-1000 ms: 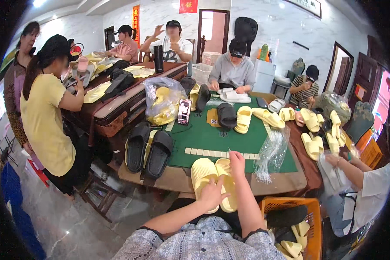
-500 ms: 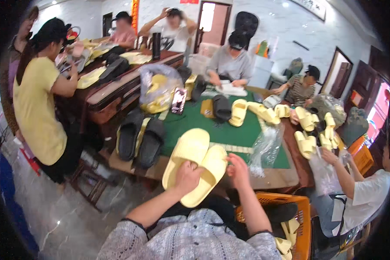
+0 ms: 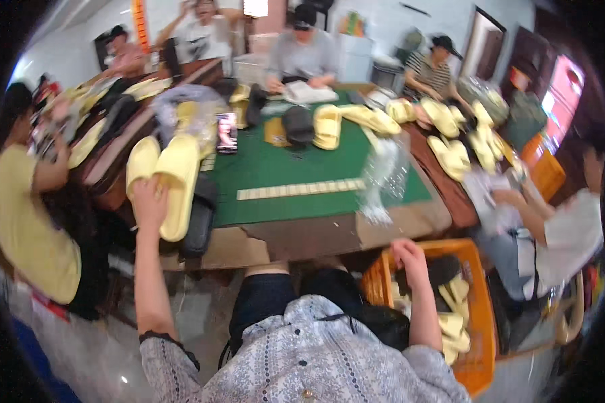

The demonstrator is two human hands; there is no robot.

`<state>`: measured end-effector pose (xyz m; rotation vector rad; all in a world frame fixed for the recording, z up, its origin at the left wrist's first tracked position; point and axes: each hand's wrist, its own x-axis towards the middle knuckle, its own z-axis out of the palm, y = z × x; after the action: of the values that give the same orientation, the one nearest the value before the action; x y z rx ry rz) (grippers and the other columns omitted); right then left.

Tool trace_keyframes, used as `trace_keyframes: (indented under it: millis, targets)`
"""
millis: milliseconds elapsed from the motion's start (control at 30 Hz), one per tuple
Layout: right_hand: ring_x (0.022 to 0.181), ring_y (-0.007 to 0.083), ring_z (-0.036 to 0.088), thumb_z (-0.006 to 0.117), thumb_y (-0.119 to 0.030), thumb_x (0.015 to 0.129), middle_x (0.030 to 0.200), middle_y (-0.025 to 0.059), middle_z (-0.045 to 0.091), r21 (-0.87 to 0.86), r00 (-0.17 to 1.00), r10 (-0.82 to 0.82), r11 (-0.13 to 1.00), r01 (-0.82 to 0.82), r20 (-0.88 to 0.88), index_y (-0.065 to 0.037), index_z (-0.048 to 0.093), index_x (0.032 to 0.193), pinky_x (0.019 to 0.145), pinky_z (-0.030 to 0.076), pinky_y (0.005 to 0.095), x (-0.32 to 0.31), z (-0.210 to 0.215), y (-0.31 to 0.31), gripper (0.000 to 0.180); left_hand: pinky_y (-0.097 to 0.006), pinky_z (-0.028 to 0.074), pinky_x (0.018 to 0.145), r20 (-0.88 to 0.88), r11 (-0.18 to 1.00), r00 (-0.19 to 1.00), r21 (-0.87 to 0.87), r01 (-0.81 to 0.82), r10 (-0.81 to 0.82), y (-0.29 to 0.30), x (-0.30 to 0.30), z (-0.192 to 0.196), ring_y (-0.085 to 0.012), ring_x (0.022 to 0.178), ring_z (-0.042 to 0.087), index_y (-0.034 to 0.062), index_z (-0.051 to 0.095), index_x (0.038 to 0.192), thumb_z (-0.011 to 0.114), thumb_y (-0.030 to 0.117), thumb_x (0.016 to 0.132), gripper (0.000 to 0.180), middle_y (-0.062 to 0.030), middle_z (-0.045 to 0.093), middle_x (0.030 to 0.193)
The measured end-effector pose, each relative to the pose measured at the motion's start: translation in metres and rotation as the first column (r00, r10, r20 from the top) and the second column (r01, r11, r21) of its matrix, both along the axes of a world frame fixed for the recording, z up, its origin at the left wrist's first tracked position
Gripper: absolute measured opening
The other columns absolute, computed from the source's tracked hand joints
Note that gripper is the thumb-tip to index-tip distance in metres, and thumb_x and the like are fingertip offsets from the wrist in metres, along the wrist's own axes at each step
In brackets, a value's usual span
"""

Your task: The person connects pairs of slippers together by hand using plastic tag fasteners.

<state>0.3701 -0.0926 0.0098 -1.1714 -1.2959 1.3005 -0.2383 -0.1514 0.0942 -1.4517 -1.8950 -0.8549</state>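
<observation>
My left hand (image 3: 149, 200) is closed on a pair of pale yellow slippers (image 3: 181, 176), its fingers in the foot openings. The slippers stand upright, soles side by side, over the table's left front corner. Partly hidden behind them is a black slipper (image 3: 199, 218). My right hand (image 3: 410, 258) hangs above the near-left part of an orange crate (image 3: 482, 309), fingers loosely bent, with nothing seen in them. Inside the crate lie several yellow slippers (image 3: 454, 329) and a dark one (image 3: 444, 270).
The green-topped table (image 3: 302, 212) carries a row of pale tiles (image 3: 301, 189), a phone (image 3: 226, 133), clear plastic bags (image 3: 384, 176), and more yellow and black slippers. Several people sit around. At right, a person in white (image 3: 571, 228) handles a clear bag.
My left hand has carried the yellow slippers leftward from in front of me to the table's left corner. My right hand has left them and moved right, over the crate. The view has shifted too.
</observation>
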Motion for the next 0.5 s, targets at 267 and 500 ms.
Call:
trace_keyframes:
  millis: [267,500]
  targets:
    - [0.059,0.0037,0.049,0.061,-0.016,0.087,0.077,-0.0015,0.063,0.112,0.806,-0.587,0.808,0.578,0.080,-0.005,0.068,0.101,0.050,0.038,0.0187,0.112,-0.031,-0.032,0.019,-0.045,0.030,0.106,0.205,0.909,0.978,-0.414,0.054,0.035,0.004,-0.007,-0.020,-0.0410,0.124,0.040,0.0105,0.056,0.130,0.068,0.026,0.083,0.051,-0.0288,0.044,0.133]
    - [0.072,0.0196,0.064,0.065,-0.014,0.082,0.085,0.0093,0.068,0.557,0.349,-0.841,0.537,0.634,0.413,-0.006,0.066,0.096,0.070,0.050,0.0313,0.153,-0.061,-0.057,0.017,-0.043,0.038,0.098,0.320,0.924,0.947,-0.372,0.089,0.038,0.001,0.025,-0.003,-0.0392,0.115,0.047,0.0181,0.051,0.135,0.065,0.029,0.085,0.053,-0.0249,0.042,0.127]
